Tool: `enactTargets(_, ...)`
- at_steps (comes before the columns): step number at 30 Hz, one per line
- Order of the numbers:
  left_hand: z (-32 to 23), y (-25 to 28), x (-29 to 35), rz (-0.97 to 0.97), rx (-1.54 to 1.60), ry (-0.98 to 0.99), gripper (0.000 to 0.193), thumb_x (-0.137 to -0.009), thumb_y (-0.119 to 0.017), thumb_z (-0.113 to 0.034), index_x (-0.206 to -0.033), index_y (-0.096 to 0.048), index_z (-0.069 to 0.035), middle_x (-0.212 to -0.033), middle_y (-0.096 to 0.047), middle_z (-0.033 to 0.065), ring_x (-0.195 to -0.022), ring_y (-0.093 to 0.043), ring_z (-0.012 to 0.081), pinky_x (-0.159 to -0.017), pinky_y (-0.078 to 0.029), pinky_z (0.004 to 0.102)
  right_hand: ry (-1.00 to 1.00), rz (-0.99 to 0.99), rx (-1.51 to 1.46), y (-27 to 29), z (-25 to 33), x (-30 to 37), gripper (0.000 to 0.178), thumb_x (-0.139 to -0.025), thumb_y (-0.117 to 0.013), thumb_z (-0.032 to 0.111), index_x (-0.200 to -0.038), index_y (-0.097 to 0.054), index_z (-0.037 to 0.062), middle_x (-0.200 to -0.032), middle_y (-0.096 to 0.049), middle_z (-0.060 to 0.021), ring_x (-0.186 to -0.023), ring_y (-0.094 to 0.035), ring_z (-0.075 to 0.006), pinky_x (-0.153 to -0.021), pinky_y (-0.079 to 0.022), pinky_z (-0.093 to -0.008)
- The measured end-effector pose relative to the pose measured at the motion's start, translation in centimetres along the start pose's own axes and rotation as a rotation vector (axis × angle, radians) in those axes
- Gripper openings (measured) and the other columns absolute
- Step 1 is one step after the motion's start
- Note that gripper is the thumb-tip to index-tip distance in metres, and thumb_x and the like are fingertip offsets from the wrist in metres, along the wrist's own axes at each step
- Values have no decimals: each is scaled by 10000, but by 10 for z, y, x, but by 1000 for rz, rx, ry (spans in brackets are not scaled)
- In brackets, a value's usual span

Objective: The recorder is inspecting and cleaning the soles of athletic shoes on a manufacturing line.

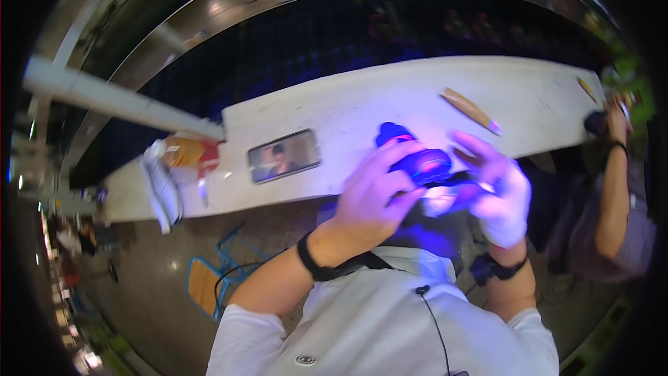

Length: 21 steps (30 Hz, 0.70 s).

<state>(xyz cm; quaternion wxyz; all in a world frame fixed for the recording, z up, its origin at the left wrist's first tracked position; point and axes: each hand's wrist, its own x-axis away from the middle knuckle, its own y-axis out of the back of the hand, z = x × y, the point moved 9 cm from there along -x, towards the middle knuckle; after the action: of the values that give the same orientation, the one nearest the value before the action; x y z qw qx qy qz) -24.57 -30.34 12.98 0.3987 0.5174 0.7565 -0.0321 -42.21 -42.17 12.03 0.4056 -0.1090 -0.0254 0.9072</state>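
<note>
In front of my chest, my left hand (pixel 376 191) is closed around a dark, rounded object (pixel 426 166) bathed in blue-violet light, with a reddish glint on it. The object's kind is unclear. Its far end (pixel 393 132) is a dark knob shape beyond my fingers. Close on its right is my right hand (pixel 504 191), its fingers apart and blurred, with nothing clearly held in them. A pale, brightly lit patch (pixel 440 202) shows between the two hands, too blurred to name. Farther off, a tan, stick-like piece (pixel 470 110) with a pale tip lies on the white table (pixel 334 97).
A phone (pixel 284 156) lies on the table left of my hands. At its left end are a white shoe (pixel 161 191) and an orange-and-red package (pixel 191 153). Another person's arm (pixel 612 188) reaches in at the right. A blue-framed stool (pixel 209 282) stands below the table.
</note>
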Motion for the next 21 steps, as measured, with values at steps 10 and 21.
enactTargets(10, -22, 2, 39, -56, 378, 331, 447, -1011, -834, -255, -1219, -531, -2, -1541, -560, 415, -1519, -512, 506, -1250, -399, 550, 134, -53, -164, -43, -17, 22, 341, -883, -927, 119, -1005, -623, 24, -1505, -629, -323, -1409, -626, -388, -1209, -472, -540)
enactTargets(21, -21, 2, 68, -173, 507, 424, 447, -958, -882, -160, -1135, -489, -42, -1514, -590, 400, -1574, -431, 509, -1321, -264, 613, 201, 31, 96, -51, -19, 45, 417, -850, -963, 207, -970, -572, 125, -1463, -678, -285, -1457, -595, -454, -1304, -299, -648)
